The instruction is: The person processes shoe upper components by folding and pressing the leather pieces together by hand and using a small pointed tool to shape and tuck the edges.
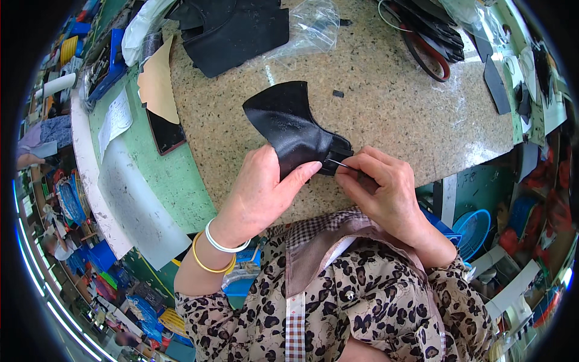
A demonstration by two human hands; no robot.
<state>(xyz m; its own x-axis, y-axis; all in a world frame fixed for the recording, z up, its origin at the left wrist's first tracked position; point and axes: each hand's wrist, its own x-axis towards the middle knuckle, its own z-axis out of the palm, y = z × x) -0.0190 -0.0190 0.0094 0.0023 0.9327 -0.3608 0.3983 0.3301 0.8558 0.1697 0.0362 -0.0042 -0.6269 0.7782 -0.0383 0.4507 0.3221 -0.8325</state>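
Note:
A curved black leather piece (286, 123), looking like part of a shoe upper, is held just above the speckled stone slab (386, 114). My left hand (256, 190) grips its near side, the thumb pressed on the narrow end and the fingers hidden beneath. At that same end, my right hand (383, 184) is closed in a pinch on a thin metal pin-like tool (338, 163). The tool's tip meets the folded black layers there; its other end is hidden in my fingers.
Stacked black leather pieces (238, 36) and a clear plastic bag (313, 27) lie at the back. More black strips (431, 36) are at the back right. To the left, tan paper (158, 84) partly covers a dark flat object (166, 136). A blue basket (473, 232) sits below the slab's right edge.

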